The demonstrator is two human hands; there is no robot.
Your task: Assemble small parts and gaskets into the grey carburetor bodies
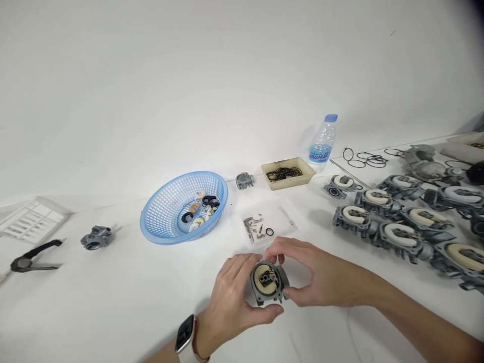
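Note:
Between my two hands sits a grey metal carburetor body (267, 282), its open bowl side facing up with a cream ring-shaped float inside. My left hand (236, 292) wraps its left side, the thumb running along the near edge. From the right, my right hand (302, 269) grips it with the thumb on the near right side and fingers at the far rim. Just beyond my hands lies a shallow clear tray (278, 209) holding small metal pins, a brass-coloured piece and a black o-ring (269, 232).
A blue plastic basket (155, 222) with white, black and tan floats stands left of centre. Several carburetor bodies with white floats (401, 234) crowd the right. Behind are a cream tray (291, 185) of black rings and a water bottle (322, 143). A black-handled tool (34, 257) lies far left.

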